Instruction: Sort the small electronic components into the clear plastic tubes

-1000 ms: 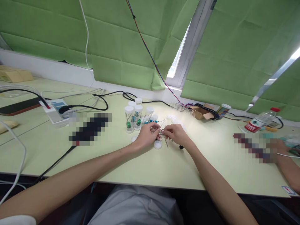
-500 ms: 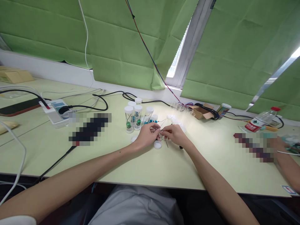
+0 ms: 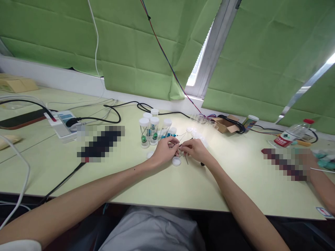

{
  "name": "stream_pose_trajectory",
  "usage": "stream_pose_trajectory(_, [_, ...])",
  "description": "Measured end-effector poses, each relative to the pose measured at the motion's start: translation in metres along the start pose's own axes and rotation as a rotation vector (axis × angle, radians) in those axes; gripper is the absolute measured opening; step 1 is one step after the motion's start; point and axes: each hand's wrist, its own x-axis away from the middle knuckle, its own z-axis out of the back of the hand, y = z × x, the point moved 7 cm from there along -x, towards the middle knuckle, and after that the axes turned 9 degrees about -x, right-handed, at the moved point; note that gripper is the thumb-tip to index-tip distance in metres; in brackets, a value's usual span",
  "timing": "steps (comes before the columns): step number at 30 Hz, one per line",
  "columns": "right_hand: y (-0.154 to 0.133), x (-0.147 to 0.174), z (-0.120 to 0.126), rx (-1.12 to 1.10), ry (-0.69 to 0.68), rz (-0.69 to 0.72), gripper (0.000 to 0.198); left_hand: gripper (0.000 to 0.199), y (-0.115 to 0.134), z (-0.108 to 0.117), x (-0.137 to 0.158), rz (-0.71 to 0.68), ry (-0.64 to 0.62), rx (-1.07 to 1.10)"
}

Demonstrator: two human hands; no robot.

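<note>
My left hand [image 3: 165, 150] and my right hand [image 3: 195, 150] meet over the table, fingertips almost touching. Both are closed in a pinch around something small and thin, partly hidden by the fingers; I cannot make out its kind. A thin wire [image 3: 182, 137] sticks up between the hands. Just below the fingers lies a round white cap [image 3: 176, 161]. Behind my left hand are small blue parts [image 3: 171, 135]. Clear tubes with white lids stand to the left, one tube [image 3: 144, 133] holding a green ball and thin rods.
A power strip [image 3: 61, 123] with cables lies at the left. At the back right are an open cardboard box [image 3: 227, 124], a canister [image 3: 250, 123] and a plastic bottle [image 3: 290, 134] with a red cap. Another person's forearm [image 3: 320, 186] rests at the far right.
Both hands stay nearly in place, with only slight finger movement at most. The other person's arm and the turquoise item at the far right have shifted a little.
</note>
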Motion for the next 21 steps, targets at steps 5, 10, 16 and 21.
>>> stream_pose_trajectory(5, [0.0044,-0.0003,-0.0004,-0.03,-0.018,-0.017,0.021,0.017,-0.0001,-0.0008,0.0003,0.0,-0.007,0.0])
stream_pose_trajectory(10, [0.0035,0.0004,-0.0023,-0.027,-0.034,-0.003,0.024,0.016,0.0004,-0.0012,0.0007,-0.003,-0.008,0.006])
stream_pose_trajectory(16, [0.0001,0.0007,-0.0023,-0.001,-0.006,0.029,0.027,0.014,-0.0011,-0.0013,-0.0014,0.003,-0.01,-0.013])
stream_pose_trajectory(21, [-0.0016,0.0011,0.0013,-0.011,0.029,0.044,0.028,0.015,-0.0012,-0.0013,0.0,0.01,-0.019,0.017])
